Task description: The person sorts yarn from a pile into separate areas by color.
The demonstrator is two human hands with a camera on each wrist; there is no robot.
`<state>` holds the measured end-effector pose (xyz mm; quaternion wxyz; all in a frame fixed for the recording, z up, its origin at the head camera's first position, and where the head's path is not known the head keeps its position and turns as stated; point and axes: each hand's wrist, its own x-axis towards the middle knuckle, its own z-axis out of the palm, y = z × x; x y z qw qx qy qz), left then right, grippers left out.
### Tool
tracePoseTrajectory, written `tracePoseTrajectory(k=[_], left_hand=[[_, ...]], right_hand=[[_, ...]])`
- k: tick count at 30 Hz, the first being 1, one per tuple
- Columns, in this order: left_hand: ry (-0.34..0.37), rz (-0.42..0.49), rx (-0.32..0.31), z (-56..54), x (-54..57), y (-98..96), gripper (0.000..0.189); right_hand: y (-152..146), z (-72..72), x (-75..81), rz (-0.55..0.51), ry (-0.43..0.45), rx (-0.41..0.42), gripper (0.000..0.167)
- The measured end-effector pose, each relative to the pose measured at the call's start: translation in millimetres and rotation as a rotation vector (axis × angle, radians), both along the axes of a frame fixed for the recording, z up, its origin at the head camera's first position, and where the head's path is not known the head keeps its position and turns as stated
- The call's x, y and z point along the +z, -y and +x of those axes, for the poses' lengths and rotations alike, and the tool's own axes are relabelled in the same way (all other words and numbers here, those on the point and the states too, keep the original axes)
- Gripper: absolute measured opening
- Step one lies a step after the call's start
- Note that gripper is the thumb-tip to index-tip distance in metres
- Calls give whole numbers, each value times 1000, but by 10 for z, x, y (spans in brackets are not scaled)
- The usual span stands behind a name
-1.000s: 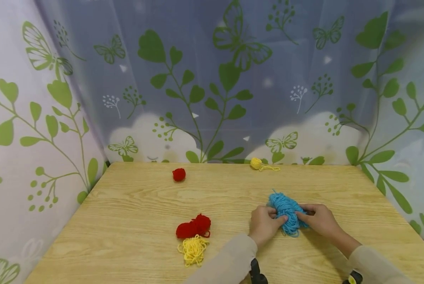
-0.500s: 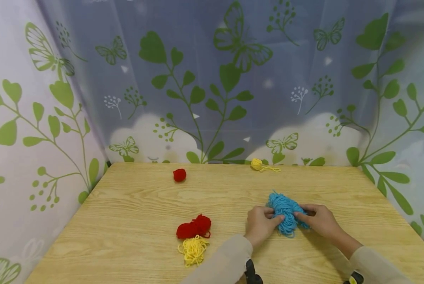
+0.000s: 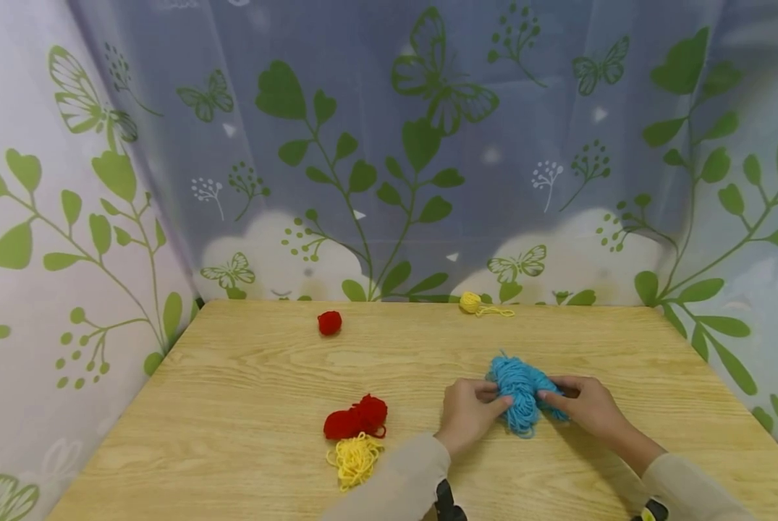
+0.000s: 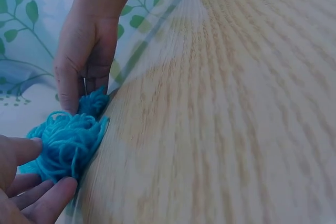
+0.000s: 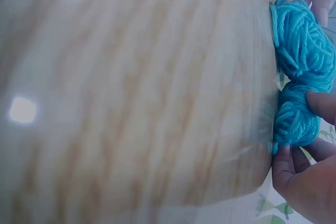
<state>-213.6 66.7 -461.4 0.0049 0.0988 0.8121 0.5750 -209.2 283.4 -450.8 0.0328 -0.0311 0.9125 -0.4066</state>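
Note:
A blue yarn bundle (image 3: 517, 394) lies on the table at the right of the head view, with a smaller blue part (image 3: 554, 401) at its right side. My left hand (image 3: 468, 414) holds the larger part from the left, thumb in front and fingers behind. From the right, my right hand (image 3: 587, 409) pinches the smaller part. In the right wrist view the two blue lobes (image 5: 304, 40) join at a narrow middle. Loose strands (image 4: 68, 140) face the left wrist camera, and some of the left fingertips (image 4: 64, 184) touch them from below.
A red yarn bundle (image 3: 356, 418) lies left of the hands, against a loose yellow yarn heap (image 3: 356, 461). Toward the back of the wooden table (image 3: 232, 405) are a small red ball (image 3: 329, 323) and a small yellow ball (image 3: 470, 302) with a trailing strand. Printed curtains surround the table.
My left hand has shifted slightly left, drawing the larger blue yarn part with it. The gap between the two blue parts has widened. My right hand has barely moved.

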Motion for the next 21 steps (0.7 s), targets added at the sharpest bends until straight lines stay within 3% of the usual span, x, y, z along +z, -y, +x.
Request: tracePoseTrajectory(k=[11, 21], left_hand=[[-13, 11, -54, -8, 49, 215, 36], [-82, -74, -74, -51, 288, 636, 39]], right_hand=[[-7, -2, -10, -6, 11, -8, 62], [5, 13, 3, -17, 22, -4, 62]])
